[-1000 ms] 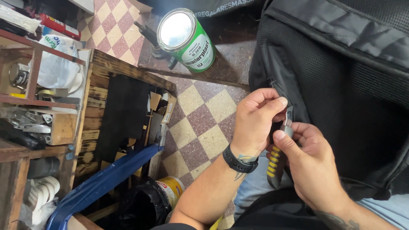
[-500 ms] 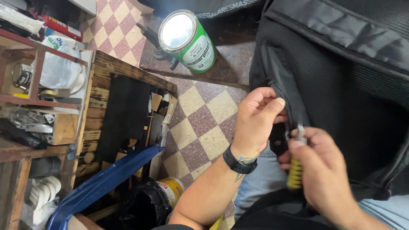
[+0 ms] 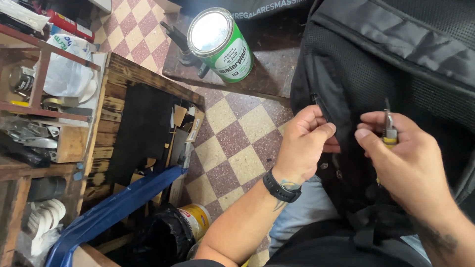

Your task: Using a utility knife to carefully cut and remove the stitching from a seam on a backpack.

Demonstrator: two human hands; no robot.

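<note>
A black backpack (image 3: 396, 64) of mesh and fabric rests on my lap at the right. My left hand (image 3: 303, 143), with a black band on the wrist, pinches a fold of the backpack's fabric beside its zipper line. My right hand (image 3: 405, 163) is closed around small pliers (image 3: 389, 129) with yellow handles; only the metal jaws and a bit of yellow show above my fingers. The pliers' tip points up, close to the fabric between my two hands.
A green and white can (image 3: 220, 44) with a shiny lid stands on a dark low stand. A wooden crate (image 3: 143, 128) of scraps, a blue strip (image 3: 114, 212) and cluttered shelves (image 3: 39, 99) fill the left. The floor (image 3: 232, 148) is checkered tile.
My right hand has turned the pliers from pointing down along the zipper to upright and shifted right. My left hand has kept its pinch on the fabric.
</note>
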